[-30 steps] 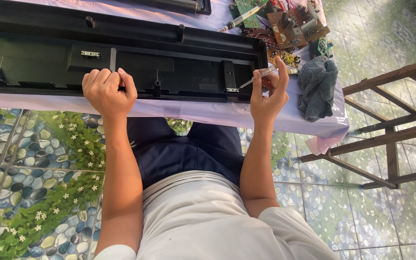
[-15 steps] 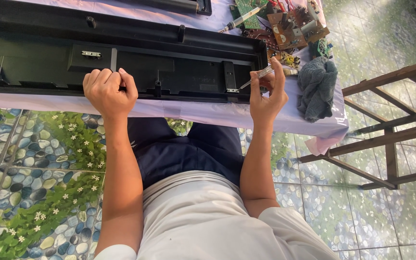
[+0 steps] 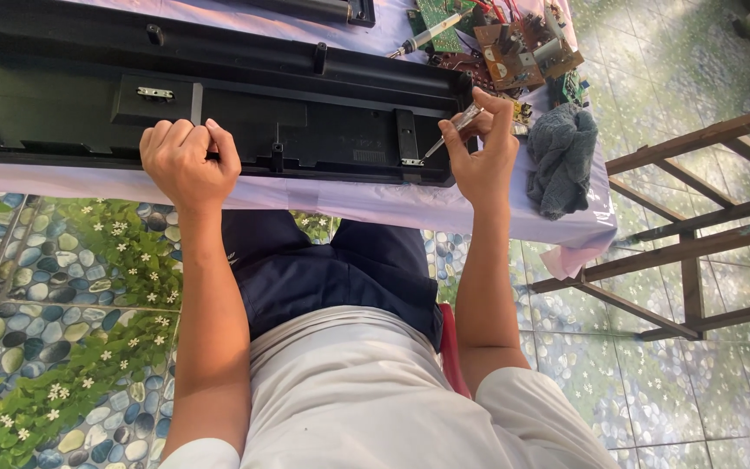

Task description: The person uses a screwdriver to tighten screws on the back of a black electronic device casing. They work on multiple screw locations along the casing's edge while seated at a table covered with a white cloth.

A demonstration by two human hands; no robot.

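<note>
From the head camera, looking down over my lap, my left hand [image 3: 186,161] is curled into a loose fist on the near edge of the long black casing [image 3: 219,95], fingers folded over the rim and pressing it in place; it holds nothing else. The casing lies across the table [image 3: 349,201] with its long axis running left to right, from beyond the left of the picture to a right end just beside my other hand. My right hand [image 3: 482,148] is pinched around a slim screwdriver [image 3: 453,130], thumb and forefinger closed on the handle. The shaft slants down and to my left, and its tip sits at a small metal bracket [image 3: 411,161] on the casing's near edge, close to that right end. So the working point lies just left of my right fingers, and the right hand is far the nearer one; the left is well apart along the casing. Past the right end are bare circuit boards [image 3: 514,48] and, near the table's corner, a crumpled grey cloth [image 3: 562,156].
</note>
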